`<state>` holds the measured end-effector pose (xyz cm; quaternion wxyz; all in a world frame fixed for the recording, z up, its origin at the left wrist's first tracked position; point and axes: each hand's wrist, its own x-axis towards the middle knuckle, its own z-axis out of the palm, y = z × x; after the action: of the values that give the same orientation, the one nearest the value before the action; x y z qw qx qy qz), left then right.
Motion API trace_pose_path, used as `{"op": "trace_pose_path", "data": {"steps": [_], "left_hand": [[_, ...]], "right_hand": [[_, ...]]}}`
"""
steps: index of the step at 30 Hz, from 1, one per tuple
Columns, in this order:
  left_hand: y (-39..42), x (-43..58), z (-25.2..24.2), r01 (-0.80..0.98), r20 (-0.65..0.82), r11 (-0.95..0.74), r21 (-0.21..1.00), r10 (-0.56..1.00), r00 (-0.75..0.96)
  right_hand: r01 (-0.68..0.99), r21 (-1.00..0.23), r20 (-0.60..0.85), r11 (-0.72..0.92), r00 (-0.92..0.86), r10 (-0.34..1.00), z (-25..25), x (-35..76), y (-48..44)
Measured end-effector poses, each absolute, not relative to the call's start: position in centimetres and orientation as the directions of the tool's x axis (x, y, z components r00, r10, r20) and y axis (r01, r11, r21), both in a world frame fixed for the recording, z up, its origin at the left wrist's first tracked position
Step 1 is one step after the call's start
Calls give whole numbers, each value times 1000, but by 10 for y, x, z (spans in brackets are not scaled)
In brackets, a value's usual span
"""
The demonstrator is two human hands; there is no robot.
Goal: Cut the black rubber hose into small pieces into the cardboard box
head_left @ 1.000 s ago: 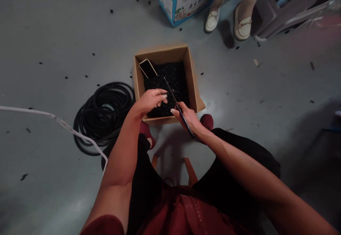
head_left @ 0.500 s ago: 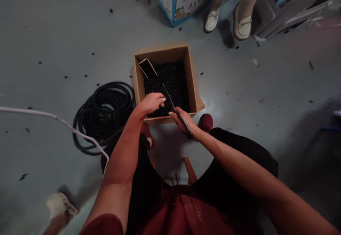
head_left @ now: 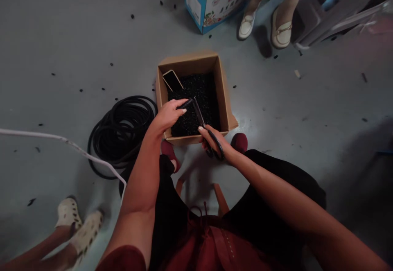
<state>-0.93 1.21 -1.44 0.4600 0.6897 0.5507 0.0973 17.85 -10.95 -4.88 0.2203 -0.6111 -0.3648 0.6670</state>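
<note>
Scissors (head_left: 201,119) angled over the cardboard box (head_left: 225,95), tips forward!
Their long axis slants away and a little left, the right hand (head_left: 223,141) curled round the near end; and here's the left hand (head_left: 168,114), nearly closed, pinching a short black strip (head_left: 185,103) pointing right, its end beside the tips.

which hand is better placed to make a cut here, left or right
Likely the right hand: it holds the black scissors, blades reaching over the cardboard box. The left hand pinches a dark ribbed piece near the blade tips.
</note>
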Motion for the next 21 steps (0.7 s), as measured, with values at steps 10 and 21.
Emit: {"op": "trace_pose_path", "data": {"steps": [10,21], "left_hand": [[9,-3,-13,492,-429,275,826,873,233],[7,1,0,640,-449,155,753,832,327]], "right_hand": [[319,-819,-541,-477,-147,828,-44,189,-101],[378,-843,-465,-382,-155,872,-39,189,-98]]}}
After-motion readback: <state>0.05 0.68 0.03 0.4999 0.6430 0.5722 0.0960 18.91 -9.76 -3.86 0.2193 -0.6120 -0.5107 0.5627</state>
